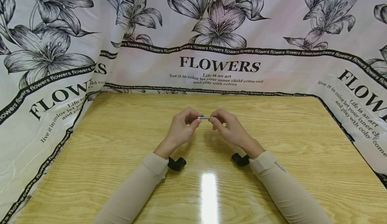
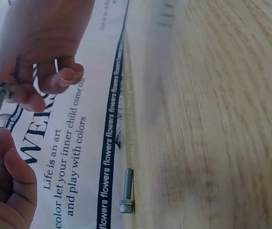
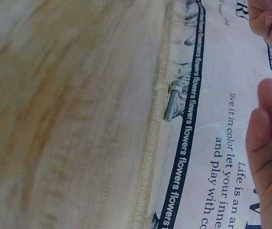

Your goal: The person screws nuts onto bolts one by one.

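A silvery threaded bolt spans the gap between the two hands, above the table. My left hand pinches it at one end between thumb and fingers. At the other end, the thumb and forefinger of my right hand pinch a nut on the bolt. The left fingers hide the bolt's near end in the left wrist view. A second bolt, with a nut close to its head, lies on the table beyond the hands. In the right wrist view this bolt shows, but the held one does not.
The wood-grain table carries a bright light reflection near the front. A flower-printed cloth hangs behind it and along both sides. Black wrist-worn pieces stick out inward from each cuff.
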A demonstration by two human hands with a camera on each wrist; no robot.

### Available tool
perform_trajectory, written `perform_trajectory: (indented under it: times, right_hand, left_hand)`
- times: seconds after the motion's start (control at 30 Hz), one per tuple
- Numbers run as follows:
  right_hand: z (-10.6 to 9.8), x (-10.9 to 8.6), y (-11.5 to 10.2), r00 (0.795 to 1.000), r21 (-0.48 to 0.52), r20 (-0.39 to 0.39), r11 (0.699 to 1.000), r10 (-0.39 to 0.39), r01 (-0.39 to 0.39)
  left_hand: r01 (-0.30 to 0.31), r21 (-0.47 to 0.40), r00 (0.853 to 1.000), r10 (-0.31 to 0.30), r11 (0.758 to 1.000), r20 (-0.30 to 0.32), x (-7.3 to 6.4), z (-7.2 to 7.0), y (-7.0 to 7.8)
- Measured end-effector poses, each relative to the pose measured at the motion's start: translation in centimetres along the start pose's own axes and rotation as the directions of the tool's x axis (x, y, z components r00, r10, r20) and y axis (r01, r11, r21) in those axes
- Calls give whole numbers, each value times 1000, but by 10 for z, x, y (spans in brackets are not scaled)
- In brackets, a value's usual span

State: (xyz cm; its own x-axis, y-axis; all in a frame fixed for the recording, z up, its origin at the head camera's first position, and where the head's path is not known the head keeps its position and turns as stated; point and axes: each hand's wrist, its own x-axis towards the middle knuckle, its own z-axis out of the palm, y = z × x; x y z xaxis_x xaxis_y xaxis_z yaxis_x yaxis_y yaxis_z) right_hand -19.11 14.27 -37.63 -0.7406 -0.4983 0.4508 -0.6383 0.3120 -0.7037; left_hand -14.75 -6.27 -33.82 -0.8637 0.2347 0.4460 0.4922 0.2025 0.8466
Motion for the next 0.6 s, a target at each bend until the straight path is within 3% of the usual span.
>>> perform_trajectory:
  times: [0.33,0.6]
  right_hand:
    - [-2,-2,-2,996,-16,-2,996,87,-87]
    - [0,-1,-4,1000,27,-11,999,21,-21]
  left_hand:
    - [-20,0,1000,20,1000,3,-1,1,-1]
    - [-18,9,1000,18,1000,-1,-2,0,-3]
